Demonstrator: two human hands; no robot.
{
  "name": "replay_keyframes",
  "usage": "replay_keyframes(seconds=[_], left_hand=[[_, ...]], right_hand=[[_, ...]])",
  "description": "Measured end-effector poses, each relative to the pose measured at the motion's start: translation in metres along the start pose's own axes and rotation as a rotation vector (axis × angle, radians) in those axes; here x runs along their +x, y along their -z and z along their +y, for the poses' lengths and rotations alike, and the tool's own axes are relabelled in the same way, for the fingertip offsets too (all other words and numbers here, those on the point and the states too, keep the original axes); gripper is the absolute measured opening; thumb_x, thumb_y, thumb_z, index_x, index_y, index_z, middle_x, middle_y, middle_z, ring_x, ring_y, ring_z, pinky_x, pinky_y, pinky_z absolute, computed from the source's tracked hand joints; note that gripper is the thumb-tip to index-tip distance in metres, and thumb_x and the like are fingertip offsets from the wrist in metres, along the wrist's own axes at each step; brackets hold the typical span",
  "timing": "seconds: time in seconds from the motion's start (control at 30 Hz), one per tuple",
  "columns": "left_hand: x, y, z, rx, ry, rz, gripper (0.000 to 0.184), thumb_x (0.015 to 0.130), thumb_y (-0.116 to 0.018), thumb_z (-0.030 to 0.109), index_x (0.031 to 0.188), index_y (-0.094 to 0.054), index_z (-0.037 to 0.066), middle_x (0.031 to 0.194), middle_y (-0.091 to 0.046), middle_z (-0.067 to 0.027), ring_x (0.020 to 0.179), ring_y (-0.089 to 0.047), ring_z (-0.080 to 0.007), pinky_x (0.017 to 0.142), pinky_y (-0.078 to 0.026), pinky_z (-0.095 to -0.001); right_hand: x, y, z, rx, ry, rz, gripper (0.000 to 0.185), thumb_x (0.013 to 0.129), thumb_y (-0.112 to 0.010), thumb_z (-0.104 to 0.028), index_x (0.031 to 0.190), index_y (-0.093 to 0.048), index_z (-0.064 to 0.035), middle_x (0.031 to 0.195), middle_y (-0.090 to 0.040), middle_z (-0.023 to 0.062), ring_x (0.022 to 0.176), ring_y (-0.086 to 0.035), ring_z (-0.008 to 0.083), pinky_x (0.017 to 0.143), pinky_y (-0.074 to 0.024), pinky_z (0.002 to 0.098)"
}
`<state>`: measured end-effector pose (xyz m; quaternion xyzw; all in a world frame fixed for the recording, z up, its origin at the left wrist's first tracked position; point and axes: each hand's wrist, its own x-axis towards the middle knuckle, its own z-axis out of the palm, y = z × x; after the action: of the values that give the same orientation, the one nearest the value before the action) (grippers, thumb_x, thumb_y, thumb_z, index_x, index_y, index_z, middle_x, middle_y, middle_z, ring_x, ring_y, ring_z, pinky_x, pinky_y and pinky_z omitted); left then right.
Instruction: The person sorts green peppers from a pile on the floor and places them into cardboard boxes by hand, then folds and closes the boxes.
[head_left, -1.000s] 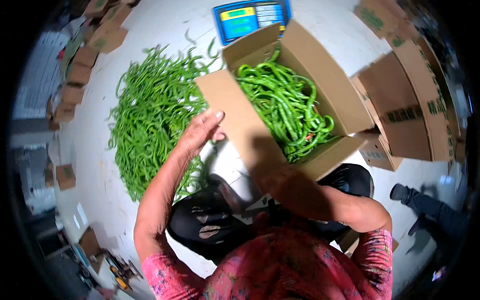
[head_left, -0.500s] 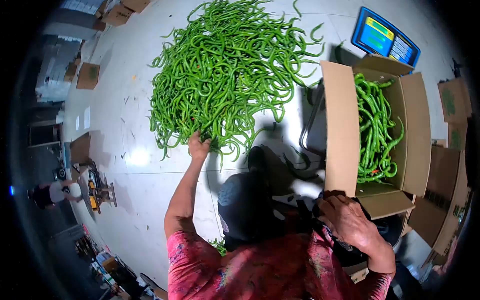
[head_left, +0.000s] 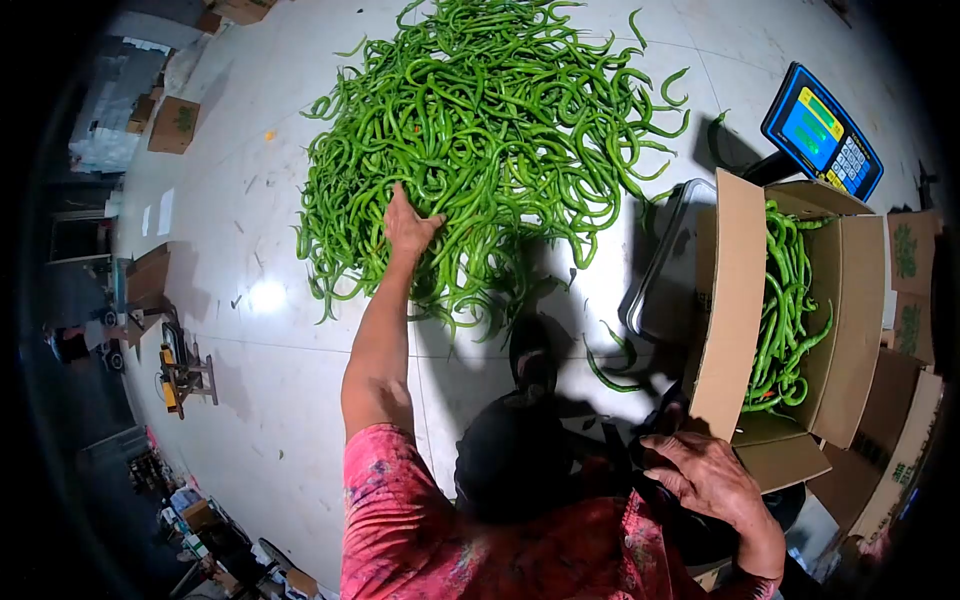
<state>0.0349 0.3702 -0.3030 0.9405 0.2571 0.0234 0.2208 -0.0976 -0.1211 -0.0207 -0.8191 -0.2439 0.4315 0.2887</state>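
A wide heap of long green peppers (head_left: 480, 150) lies on the pale floor. My left hand (head_left: 410, 222) rests on the heap's left part, palm down, thumb and fingers apart, with no pepper visibly gripped. An open cardboard box (head_left: 738, 310) stands at the right, its flaps up, holding green peppers (head_left: 785, 320) with a bit of red among them. Just below the box's near left corner is my right hand (head_left: 705, 475), its fingers bent near dark cloth; whether it grips anything is hidden. Several loose peppers lie between the heap and the box.
A blue scale display (head_left: 822, 135) stands behind the box, and the scale's metal platform (head_left: 665, 270) shows beside it. More cartons (head_left: 905, 290) line the right edge. Far left are a small carton (head_left: 174, 124) and a yellow-and-brown stand (head_left: 185, 375).
My view has swung left from the box to the heap. My left hand has left the box flap, reached the heap's near edge, then moved farther into it and spread. My right hand stays near the box.
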Motion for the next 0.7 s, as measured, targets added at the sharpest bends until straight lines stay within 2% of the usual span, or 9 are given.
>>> replay_keyframes(seconds=[0.1, 0.2, 0.27, 0.33, 0.4, 0.53, 0.63, 0.67, 0.7], left_hand=[[0.002, -0.009, 0.014, 0.078, 0.06, -0.055, 0.117, 0.061, -0.088, 0.029, 0.15, -0.015, 0.008, 0.142, -0.04, -0.019, 0.132, -0.033, -0.0377, 0.106, -0.028, -0.05], [0.007, -0.01, 0.028, 0.061, 0.088, -0.023, 0.119, 0.06, -0.088, 0.029, 0.15, -0.014, 0.009, 0.137, -0.04, -0.0279, 0.125, -0.039, -0.0407, 0.104, -0.032, -0.0467], [0.015, -0.008, 0.031, -0.01, 0.111, -0.047, 0.118, 0.061, -0.087, 0.026, 0.151, -0.013, 0.009, 0.131, -0.042, -0.0317, 0.123, -0.043, -0.0397, 0.104, -0.034, -0.044], [0.04, -0.024, -0.016, -0.311, 0.008, -0.14, 0.117, 0.063, -0.086, 0.026, 0.151, -0.012, 0.009, 0.134, -0.042, -0.0295, 0.125, -0.042, -0.0371, 0.105, -0.035, -0.0431], [0.042, -0.012, -0.014, -0.697, 0.001, -0.23, 0.109, 0.071, -0.082, 0.03, 0.151, -0.012, 0.006, 0.133, -0.05, -0.0234, 0.124, -0.047, -0.0274, 0.105, -0.035, -0.0373], [0.045, 0.009, 0.014, -0.675, 0.216, -0.203, 0.111, 0.069, -0.083, 0.034, 0.15, -0.014, 0.002, 0.136, -0.047, -0.0247, 0.126, -0.045, -0.0333, 0.106, -0.034, -0.0425], [0.058, -0.004, 0.026, -0.911, 0.416, -0.167, 0.108, 0.07, -0.079, 0.043, 0.151, -0.017, 0.006, 0.144, -0.036, -0.0278, 0.128, -0.043, -0.0388, 0.104, -0.036, -0.0468], [0.05, 0.004, 0.042, -0.585, 0.374, -0.161, 0.111, 0.068, -0.076, 0.052, 0.15, -0.018, 0.006, 0.141, -0.04, -0.0289, 0.126, -0.045, -0.0394, 0.104, -0.036, -0.0448], [0.066, -0.026, 0.012, -0.529, 0.273, -0.114, 0.113, 0.066, -0.078, 0.051, 0.15, -0.019, 0.005, 0.136, -0.045, -0.0302, 0.123, -0.048, -0.039, 0.104, -0.037, -0.0414]], right_hand=[[0.007, -0.002, 0.002, -0.024, 0.072, 0.046, 0.048, 0.083, -0.066, -0.015, 0.127, -0.052, -0.0022, 0.095, -0.062, 0.0206, 0.087, -0.057, 0.0376, 0.074, -0.0463, 0.0444], [0.011, -0.001, 0.002, -0.02, -0.008, 0.002, 0.041, 0.086, -0.067, -0.027, 0.12, -0.057, -0.0057, 0.103, -0.064, 0.0193, 0.094, -0.061, 0.0398, 0.081, -0.0495, 0.0447], [0.013, -0.002, 0.003, -0.02, 0.009, -0.007, 0.041, 0.086, -0.067, -0.027, 0.12, -0.057, -0.0053, 0.103, -0.064, 0.0194, 0.093, -0.061, 0.0394, 0.08, -0.0492, 0.0444], [0.015, 0.0, 0.003, -0.025, 0.029, -0.016, 0.042, 0.085, -0.067, -0.026, 0.12, -0.057, -0.0048, 0.103, -0.065, 0.0187, 0.092, -0.061, 0.0383, 0.08, -0.0486, 0.0438], [0.017, 0.001, 0.002, 0.01, 0.037, -0.02, 0.042, 0.085, -0.068, -0.025, 0.12, -0.057, -0.005, 0.102, -0.065, 0.0178, 0.091, -0.061, 0.0376, 0.079, -0.0484, 0.0435], [0.022, 0.002, 0.001, 0.034, 0.032, 0.0, 0.041, 0.083, -0.07, -0.023, 0.119, -0.058, -0.006, 0.1, -0.066, 0.0166, 0.091, -0.062, 0.0357, 0.079, -0.0484, 0.0425], [0.024, 0.002, 0.002, 0.056, 0.022, -0.02, 0.04, 0.084, -0.07, -0.023, 0.118, -0.058, -0.0066, 0.1, -0.066, 0.0166, 0.091, -0.062, 0.0357, 0.08, -0.0487, 0.0422], [0.025, 0.002, 0.002, 0.067, 0.02, -0.032, 0.04, 0.084, -0.07, -0.023, 0.118, -0.058, -0.0068, 0.1, -0.066, 0.0166, 0.091, -0.062, 0.0357, 0.08, -0.0488, 0.0421], [0.025, 0.001, 0.002, 0.067, 0.014, -0.034, 0.04, 0.084, -0.069, -0.024, 0.118, -0.058, -0.0069, 0.1, -0.066, 0.0165, 0.091, -0.062, 0.0358, 0.08, -0.0487, 0.0422]])
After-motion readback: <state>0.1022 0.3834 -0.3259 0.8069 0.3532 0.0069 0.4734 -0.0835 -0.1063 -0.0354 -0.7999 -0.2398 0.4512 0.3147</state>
